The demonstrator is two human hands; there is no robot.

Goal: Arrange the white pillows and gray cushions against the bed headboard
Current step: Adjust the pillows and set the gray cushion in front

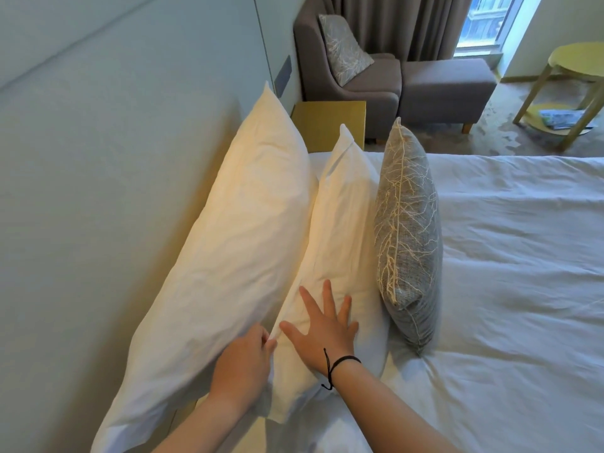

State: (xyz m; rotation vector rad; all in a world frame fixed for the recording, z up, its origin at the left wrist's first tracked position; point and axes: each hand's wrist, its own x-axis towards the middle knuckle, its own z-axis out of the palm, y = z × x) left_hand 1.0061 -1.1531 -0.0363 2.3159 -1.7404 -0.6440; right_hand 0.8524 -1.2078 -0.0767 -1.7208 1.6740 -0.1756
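Observation:
Two white pillows stand in a row along the pale headboard [98, 158]. The larger white pillow [235, 230] leans right against the headboard. A smaller white pillow [343, 223] leans on the larger one. A gray cushion [408, 233] with a cream branch pattern stands upright in front of the smaller pillow. My left hand [242, 361] is closed on the near edge of the smaller pillow, in the gap between the two pillows. My right hand [327, 325], with a black wrist cord, lies flat with fingers spread on the smaller pillow's near end.
The white bedsheet [523, 273] stretches to the right. Behind the pillows stands a yellow bedside table [330, 122]. Farther back are a gray armchair [369, 80] holding another patterned cushion [343, 44], a gray footstool [447, 86] and a yellow round side table [578, 70].

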